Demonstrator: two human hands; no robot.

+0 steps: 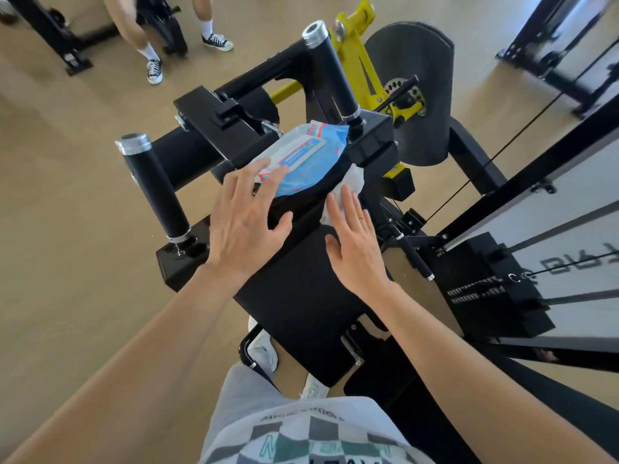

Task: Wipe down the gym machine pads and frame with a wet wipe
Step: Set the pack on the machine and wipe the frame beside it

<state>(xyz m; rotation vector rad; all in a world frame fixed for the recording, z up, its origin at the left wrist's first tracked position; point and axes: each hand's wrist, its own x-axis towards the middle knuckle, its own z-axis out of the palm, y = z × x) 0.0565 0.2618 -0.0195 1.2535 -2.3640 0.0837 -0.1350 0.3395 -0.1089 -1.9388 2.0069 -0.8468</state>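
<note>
Two bare hands reach over one black machine pad [298,279]. The left hand [246,222], fingers spread, touches one blue wipes pack [301,159] lying at the pad's far end. The right hand [355,239], fingers extended, presses one white wet wipe [348,182] against the pad's right edge. Two black roller handles [154,185] stand nearby.

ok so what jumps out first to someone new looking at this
The blue wet wipe pack lying on the black pad at centre, with the left hand spread over its near edge. Beside it, the right hand presses a white wipe; yellow frame parts stand behind.
</note>
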